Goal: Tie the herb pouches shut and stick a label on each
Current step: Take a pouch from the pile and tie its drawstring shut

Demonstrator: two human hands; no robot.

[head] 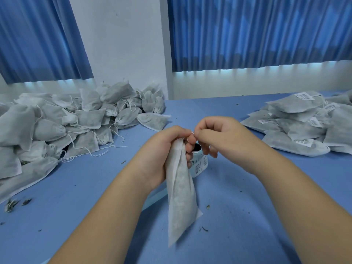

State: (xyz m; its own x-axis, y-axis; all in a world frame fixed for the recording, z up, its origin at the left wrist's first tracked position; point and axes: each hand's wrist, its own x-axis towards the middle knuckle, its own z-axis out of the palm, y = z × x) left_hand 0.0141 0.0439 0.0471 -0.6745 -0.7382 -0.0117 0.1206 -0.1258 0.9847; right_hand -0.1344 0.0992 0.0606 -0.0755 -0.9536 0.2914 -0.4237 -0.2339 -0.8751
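Partly, pouch hides label roll, drawstring faint

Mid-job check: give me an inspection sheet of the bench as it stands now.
Surface: blue table, speckled with herb crumbs.
Job's things: one pouch held upright above the table; left pile of pouches with trailing drawstrings, no labels seen; right pile of pouches bearing barcode labels; label roll partly hidden behind the held pouch.
Clutter: herb bits near the left edge.
Grippers: left hand grips the pouch's neck; right hand pinches the string at its mouth.
Cables: nothing seen.
Surroundings: blue curtains, white wall between them.
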